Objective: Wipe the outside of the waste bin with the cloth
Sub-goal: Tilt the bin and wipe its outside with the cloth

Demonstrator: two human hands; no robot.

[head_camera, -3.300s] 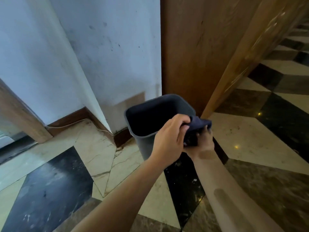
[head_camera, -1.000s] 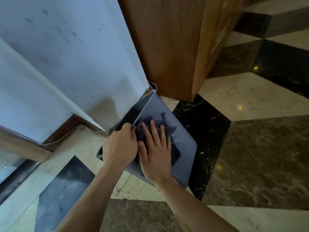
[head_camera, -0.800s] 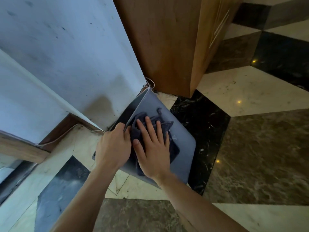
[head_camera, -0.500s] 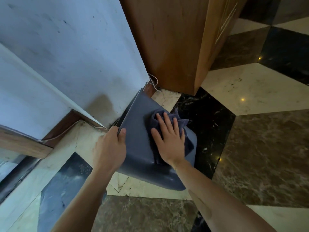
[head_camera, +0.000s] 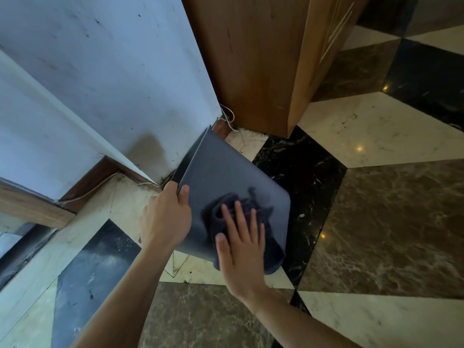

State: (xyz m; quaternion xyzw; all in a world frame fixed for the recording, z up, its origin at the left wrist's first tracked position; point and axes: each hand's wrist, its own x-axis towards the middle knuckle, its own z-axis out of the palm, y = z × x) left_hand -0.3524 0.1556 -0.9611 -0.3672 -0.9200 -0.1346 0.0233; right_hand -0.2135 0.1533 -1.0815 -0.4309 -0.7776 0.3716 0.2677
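Note:
The dark grey waste bin point(head_camera: 226, 169) is tipped over, its mouth turned toward the wall and one flat side facing up at me. My left hand point(head_camera: 165, 217) grips the bin's rim at its left edge, thumb on the outer face. A crumpled dark blue cloth point(head_camera: 251, 214) lies on the near part of that face, close to the bin's bottom edge. My right hand point(head_camera: 241, 249) presses flat on the cloth with fingers spread. The bin's inside is hidden.
A scuffed white wall point(head_camera: 113, 84) with a brown skirting board point(head_camera: 88, 182) stands behind the bin. A wooden cabinet point(head_camera: 256, 59) rises at the back right. Thin white cables point(head_camera: 227, 115) run along the skirting. Marble floor tiles point(head_camera: 376, 222) spread to the right and near me.
My right hand has slid the cloth down the bin's face toward me, near the bottom edge. My left hand keeps its hold on the rim. Earlier the bin stood upright.

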